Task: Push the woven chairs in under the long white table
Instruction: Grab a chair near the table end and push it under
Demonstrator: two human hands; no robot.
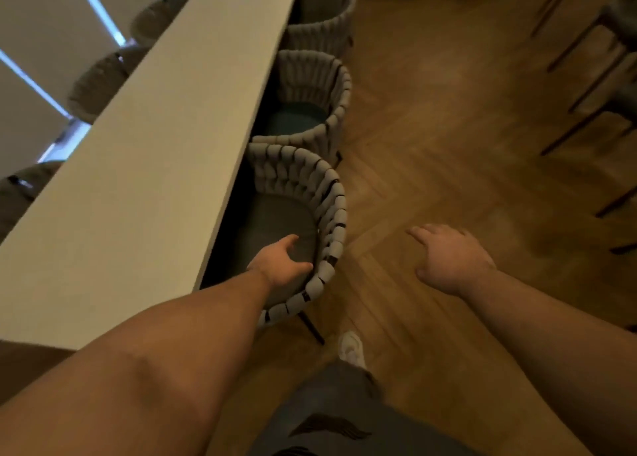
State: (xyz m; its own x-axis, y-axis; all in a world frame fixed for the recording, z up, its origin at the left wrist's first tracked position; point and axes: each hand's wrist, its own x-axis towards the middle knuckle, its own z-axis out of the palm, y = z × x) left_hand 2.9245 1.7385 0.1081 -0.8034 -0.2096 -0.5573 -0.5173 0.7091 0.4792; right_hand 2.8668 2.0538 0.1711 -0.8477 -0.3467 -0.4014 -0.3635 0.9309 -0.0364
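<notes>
The long white table runs from lower left to the top middle. Along its right side stand grey woven chairs with their seats partly under the tabletop. The nearest woven chair has a dark seat cushion. My left hand sits over the near part of its woven backrest, fingers loosely curved, thumb toward the seat; contact is unclear. A second woven chair and a third woven chair stand farther along. My right hand hovers open above the floor, right of the nearest chair, holding nothing.
Herringbone wood floor lies right of the chair row. Dark chair legs of other furniture stand at the far right. More woven chairs line the table's left side by the blinds. My white shoe is behind the nearest chair.
</notes>
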